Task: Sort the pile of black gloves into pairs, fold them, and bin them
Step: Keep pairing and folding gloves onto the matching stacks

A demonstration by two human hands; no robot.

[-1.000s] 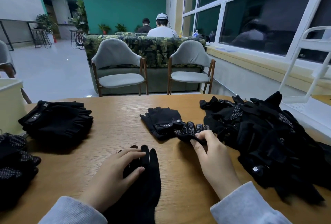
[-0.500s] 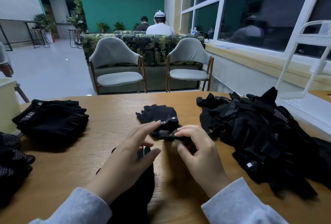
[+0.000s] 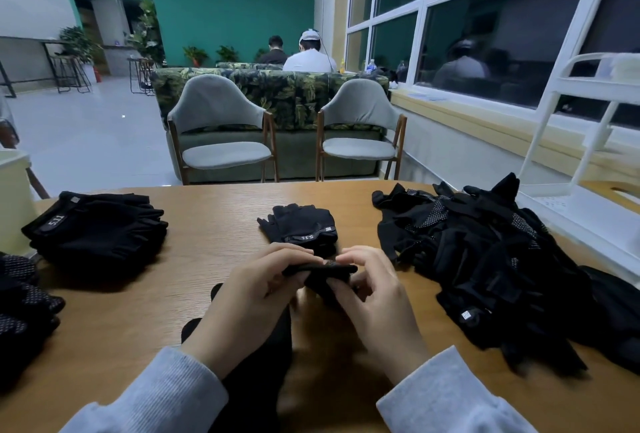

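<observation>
Head view: a black glove [image 3: 320, 275] is held just above the wooden table [image 3: 207, 204] at centre, pinched between both hands. The left hand [image 3: 249, 297] grasps its left end with curled fingers; the right hand [image 3: 377, 297] grasps its right end, thumb and fingertips closed on the fabric. Under the left wrist, at 6 o'clock from the held glove, a second black glove [image 3: 256, 363] lies flat on the table. At 12 o'clock, just beyond the hands, sits a folded glove [image 3: 301, 226] with a wrist band whose print reads "5.11" upside down. At 3 o'clock lies the unsorted pile of black gloves [image 3: 485, 259], some with dotted grip fabric, one showing a small white tag too small to read. At 9 o'clock, well apart, a stack of folded gloves [image 3: 100, 228] bears a band reading "5.11". At 8 o'clock, on the table edge, is a further heap of dotted gloves [image 3: 24, 304]. Two grey chairs [image 3: 221, 128] stand beyond the table.
</observation>
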